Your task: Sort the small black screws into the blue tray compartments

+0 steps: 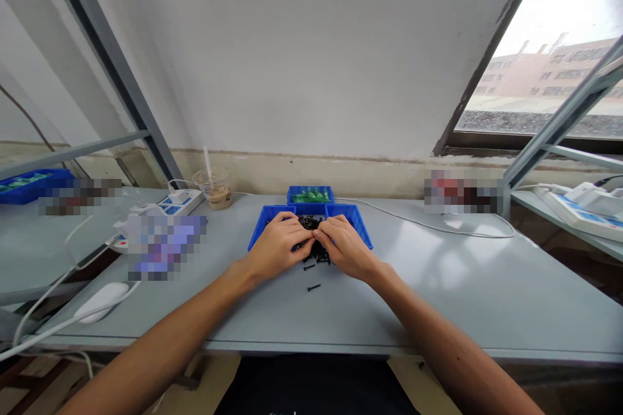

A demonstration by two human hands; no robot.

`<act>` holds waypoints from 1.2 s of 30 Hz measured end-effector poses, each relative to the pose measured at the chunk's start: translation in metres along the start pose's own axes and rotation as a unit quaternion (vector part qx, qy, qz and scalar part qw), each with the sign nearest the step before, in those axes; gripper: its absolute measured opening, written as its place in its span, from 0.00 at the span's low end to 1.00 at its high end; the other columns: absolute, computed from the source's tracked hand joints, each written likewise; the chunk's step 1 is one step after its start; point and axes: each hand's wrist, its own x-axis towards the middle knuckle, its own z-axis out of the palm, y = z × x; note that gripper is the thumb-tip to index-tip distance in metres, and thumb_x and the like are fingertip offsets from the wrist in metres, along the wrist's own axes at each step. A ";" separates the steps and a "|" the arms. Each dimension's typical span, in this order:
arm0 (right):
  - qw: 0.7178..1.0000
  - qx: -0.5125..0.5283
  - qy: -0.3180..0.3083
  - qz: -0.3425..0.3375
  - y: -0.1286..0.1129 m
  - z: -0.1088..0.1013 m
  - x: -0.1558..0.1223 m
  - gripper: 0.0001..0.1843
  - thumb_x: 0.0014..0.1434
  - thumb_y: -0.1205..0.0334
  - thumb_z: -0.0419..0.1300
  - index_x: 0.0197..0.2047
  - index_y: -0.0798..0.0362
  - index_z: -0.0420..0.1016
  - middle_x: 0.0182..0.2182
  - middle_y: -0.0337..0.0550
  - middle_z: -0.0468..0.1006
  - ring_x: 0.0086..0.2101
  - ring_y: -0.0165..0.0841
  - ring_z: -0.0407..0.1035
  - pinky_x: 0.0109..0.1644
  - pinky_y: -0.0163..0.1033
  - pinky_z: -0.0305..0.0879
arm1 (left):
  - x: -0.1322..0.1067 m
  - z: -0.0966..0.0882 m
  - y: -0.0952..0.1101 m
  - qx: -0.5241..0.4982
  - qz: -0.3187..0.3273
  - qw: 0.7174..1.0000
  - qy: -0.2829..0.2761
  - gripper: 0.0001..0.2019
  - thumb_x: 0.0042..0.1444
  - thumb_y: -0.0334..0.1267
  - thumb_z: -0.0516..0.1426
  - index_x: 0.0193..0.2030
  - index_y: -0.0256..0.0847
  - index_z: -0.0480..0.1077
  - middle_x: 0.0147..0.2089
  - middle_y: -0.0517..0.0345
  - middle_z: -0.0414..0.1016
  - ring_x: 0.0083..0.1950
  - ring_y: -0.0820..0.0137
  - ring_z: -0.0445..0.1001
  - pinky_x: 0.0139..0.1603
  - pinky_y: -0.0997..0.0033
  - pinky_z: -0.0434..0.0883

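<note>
My left hand and my right hand meet fingertip to fingertip over a heap of black screws. Both are closed in a pinch; anything between the fingertips is too small to make out. Two loose black screws lie nearer to me, one of them a single screw on the bare tabletop. Beside my hands stand a left blue bin and a right blue bin, both partly covered by the hands. Behind them, a smaller blue bin holds green pieces.
On the grey table, a plastic cup with a straw stands at the back left. A power strip and a white mouse-shaped object lie left. A white cable runs right. Metal frame posts flank the table.
</note>
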 end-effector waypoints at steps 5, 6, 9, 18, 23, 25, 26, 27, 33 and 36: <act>1.000 -0.005 0.010 -0.003 0.000 -0.001 -0.001 0.18 0.75 0.62 0.46 0.31 0.51 0.64 0.29 0.40 0.74 0.31 0.32 0.66 0.46 0.42 0.56 | -0.001 0.000 -0.001 0.001 -0.006 1.000 0.000 0.10 0.69 0.38 0.54 0.41 0.42 0.78 0.34 0.58 0.81 0.36 0.70 0.76 0.57 0.59 0.68; 1.000 -0.004 0.014 -0.007 0.000 -0.001 -0.001 0.17 0.75 0.63 0.47 0.32 0.52 0.66 0.30 0.40 0.75 0.32 0.32 0.67 0.47 0.42 0.57 | -0.001 0.000 -0.001 0.001 -0.008 1.000 0.001 0.10 0.69 0.38 0.54 0.41 0.42 0.78 0.34 0.58 0.81 0.36 0.70 0.76 0.57 0.59 0.68; 0.999 -0.007 0.028 -0.018 -0.001 -0.002 -0.001 0.13 0.73 0.64 0.49 0.36 0.52 0.68 0.34 0.42 0.78 0.35 0.34 0.69 0.49 0.43 0.57 | -0.001 -0.001 -0.001 0.001 -0.022 1.000 0.004 0.10 0.69 0.38 0.55 0.42 0.42 0.77 0.35 0.58 0.81 0.37 0.69 0.76 0.56 0.59 0.68; 0.998 -0.022 0.047 -0.025 -0.005 -0.003 -0.001 0.07 0.71 0.67 0.51 0.42 0.51 0.69 0.37 0.43 0.79 0.37 0.35 0.71 0.49 0.43 0.58 | 0.002 -0.004 0.002 -0.020 -0.052 0.998 0.006 0.09 0.69 0.40 0.56 0.43 0.42 0.77 0.35 0.58 0.81 0.37 0.68 0.76 0.57 0.56 0.68; 0.997 -0.025 0.065 -0.027 -0.006 -0.004 -0.001 0.06 0.70 0.66 0.52 0.40 0.51 0.68 0.36 0.43 0.78 0.37 0.35 0.70 0.49 0.43 0.58 | 0.001 -0.004 0.001 -0.026 -0.056 0.998 0.000 0.08 0.69 0.40 0.57 0.42 0.42 0.77 0.35 0.60 0.81 0.37 0.69 0.76 0.57 0.57 0.67; 0.996 -0.027 0.080 -0.027 -0.007 -0.005 -0.001 0.06 0.70 0.66 0.52 0.40 0.50 0.68 0.35 0.42 0.77 0.36 0.35 0.69 0.49 0.43 0.58 | 0.001 -0.003 0.001 -0.023 -0.057 0.998 -0.004 0.09 0.69 0.40 0.56 0.42 0.42 0.76 0.36 0.59 0.81 0.38 0.68 0.75 0.55 0.58 0.67; 0.995 -0.027 0.090 -0.027 -0.006 -0.005 -0.001 0.06 0.70 0.66 0.52 0.39 0.50 0.67 0.34 0.41 0.77 0.36 0.35 0.69 0.48 0.43 0.58 | 0.001 -0.003 0.000 -0.020 -0.059 0.998 -0.006 0.09 0.69 0.40 0.56 0.41 0.41 0.76 0.36 0.58 0.81 0.39 0.67 0.75 0.53 0.59 0.67; 0.994 -0.025 0.100 -0.025 -0.006 -0.006 -0.001 0.07 0.70 0.66 0.52 0.38 0.50 0.67 0.33 0.41 0.76 0.35 0.34 0.68 0.48 0.43 0.58 | 0.001 -0.003 0.000 -0.017 -0.062 0.998 -0.009 0.09 0.69 0.40 0.56 0.41 0.41 0.76 0.37 0.57 0.81 0.41 0.66 0.75 0.52 0.59 0.67; 0.980 -0.042 0.190 0.029 0.000 -0.010 0.000 0.06 0.68 0.67 0.52 0.38 0.50 0.66 0.31 0.40 0.75 0.33 0.35 0.68 0.47 0.44 0.58 | 0.002 -0.008 0.002 -0.045 0.001 0.990 -0.135 0.09 0.70 0.41 0.57 0.42 0.43 0.77 0.40 0.58 0.81 0.45 0.65 0.74 0.53 0.61 0.65; 0.966 -0.054 0.244 0.070 0.003 -0.012 0.000 0.06 0.68 0.67 0.52 0.37 0.50 0.66 0.31 0.40 0.75 0.34 0.35 0.69 0.48 0.45 0.58 | 0.002 -0.009 0.007 -0.069 0.060 0.975 -0.200 0.08 0.68 0.43 0.59 0.42 0.44 0.78 0.36 0.60 0.81 0.43 0.66 0.73 0.54 0.62 0.64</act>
